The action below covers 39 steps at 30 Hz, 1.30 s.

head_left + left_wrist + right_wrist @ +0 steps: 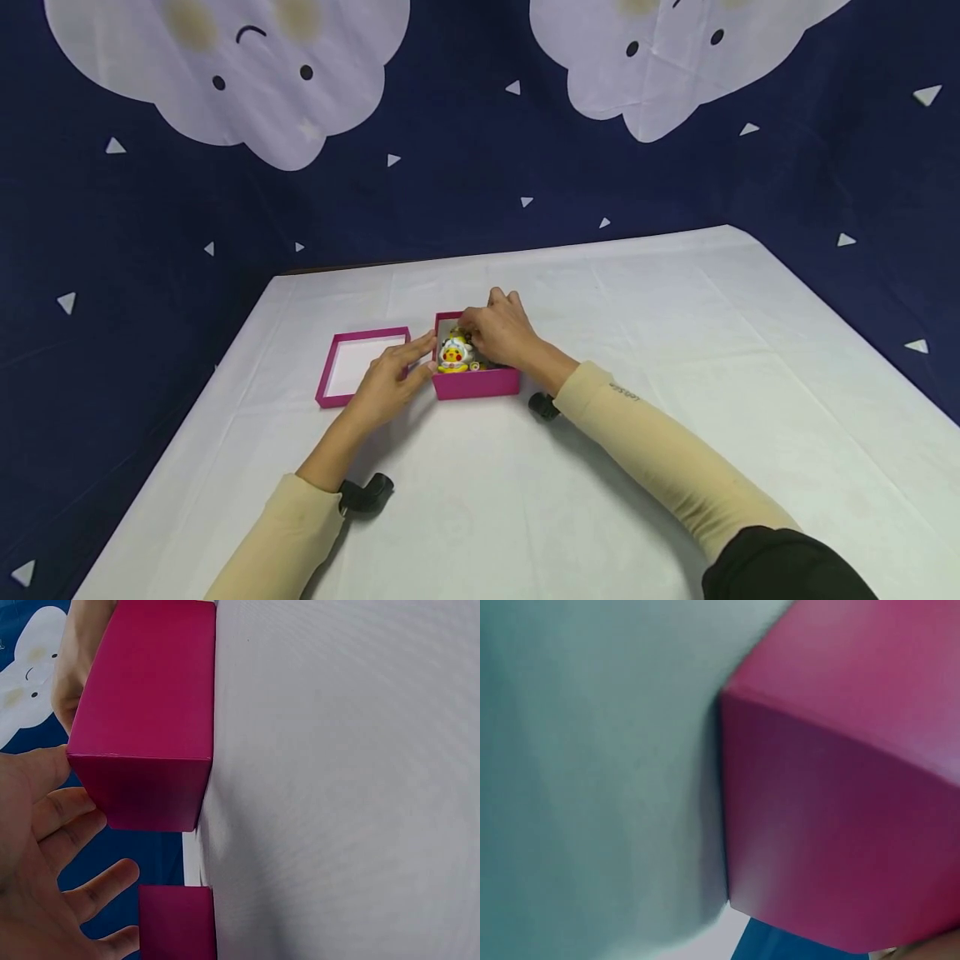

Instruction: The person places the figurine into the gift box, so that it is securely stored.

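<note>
An uncovered magenta box (pixel 477 384) stands on the white-covered table. Inside it lies a yellow figure in a white hood with red cheeks (pixel 454 353), with smaller yellow and dark pieces around it. My left hand (pixel 390 382) rests against the box's left side. In the left wrist view its thumb and fingertips touch the box's edge, the fingers fairly straight and spread. From above, my right hand (pixel 501 330) reaches into the box, thumb and forefinger pointing down beside the figure. Its fingertips are partly hidden, so whether they pinch anything is unclear.
A magenta lid (pixel 337 371) with a white inside lies left of the box, partly behind the left hand. The white tablecloth (pixel 675 333) spreads around them. A dark blue curtain with clouds (pixel 450 200) hangs behind the table.
</note>
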Tool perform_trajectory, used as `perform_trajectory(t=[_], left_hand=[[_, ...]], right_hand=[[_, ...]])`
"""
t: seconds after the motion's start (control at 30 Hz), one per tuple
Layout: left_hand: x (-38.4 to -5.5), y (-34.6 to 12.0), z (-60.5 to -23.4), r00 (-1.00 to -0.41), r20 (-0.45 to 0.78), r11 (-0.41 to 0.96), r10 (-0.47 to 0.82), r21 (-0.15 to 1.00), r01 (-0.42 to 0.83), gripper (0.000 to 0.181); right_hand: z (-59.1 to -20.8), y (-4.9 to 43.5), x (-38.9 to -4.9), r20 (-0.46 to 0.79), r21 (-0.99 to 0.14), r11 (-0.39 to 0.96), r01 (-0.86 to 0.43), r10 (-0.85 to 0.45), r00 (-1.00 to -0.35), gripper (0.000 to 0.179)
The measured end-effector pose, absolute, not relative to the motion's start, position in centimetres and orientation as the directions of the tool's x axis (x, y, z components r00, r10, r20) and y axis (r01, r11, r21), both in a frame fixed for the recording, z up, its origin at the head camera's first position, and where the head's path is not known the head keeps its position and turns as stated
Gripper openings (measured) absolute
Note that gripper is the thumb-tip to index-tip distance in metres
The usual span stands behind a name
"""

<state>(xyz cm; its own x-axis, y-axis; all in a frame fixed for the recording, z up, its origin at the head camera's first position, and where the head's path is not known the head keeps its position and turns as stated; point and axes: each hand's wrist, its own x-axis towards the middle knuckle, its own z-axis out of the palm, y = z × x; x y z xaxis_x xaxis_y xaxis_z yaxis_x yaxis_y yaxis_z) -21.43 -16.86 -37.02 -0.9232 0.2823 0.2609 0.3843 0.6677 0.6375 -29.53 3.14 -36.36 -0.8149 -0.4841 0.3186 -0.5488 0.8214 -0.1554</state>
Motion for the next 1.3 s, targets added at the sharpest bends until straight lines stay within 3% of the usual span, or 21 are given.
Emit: perform_trajectory(t=[0.2,0.4,0.73,0.97,1.3], left_hand=[[-21.5,-16.6,-37.2,-0.919,0.269,0.668,0.289,0.631,0.394,0.046],[-21.3,-16.3,-37.3,-0.916,0.276,0.689,0.29,0.604,0.4,0.046],[-20.6,-16.5,-37.0,-0.914,0.29,0.743,0.283,0.536,0.4,0.046],[-19.9,-16.9,-36.4,-0.924,0.276,0.789,0.265,0.488,0.373,0.053],[-19.9,-22.3,-34.0,-0.944,0.308,0.844,0.119,0.468,0.26,0.057]], right_hand=[[-35.9,3.9,-29.3,0.34,-0.336,0.794,-0.507,-0.4,-0.851,0.021],[-33.8,6.1,-28.7,0.425,-0.496,0.693,-0.523,-0.332,-0.842,0.022],[-31.0,11.6,-26.0,0.402,-0.601,0.657,-0.455,-0.242,-0.883,0.027],[-30.9,14.4,-24.0,0.383,-0.59,0.693,-0.415,-0.211,-0.899,0.031],[-30.5,13.2,-21.5,0.318,-0.648,0.639,-0.414,-0.268,-0.91,0.05]])
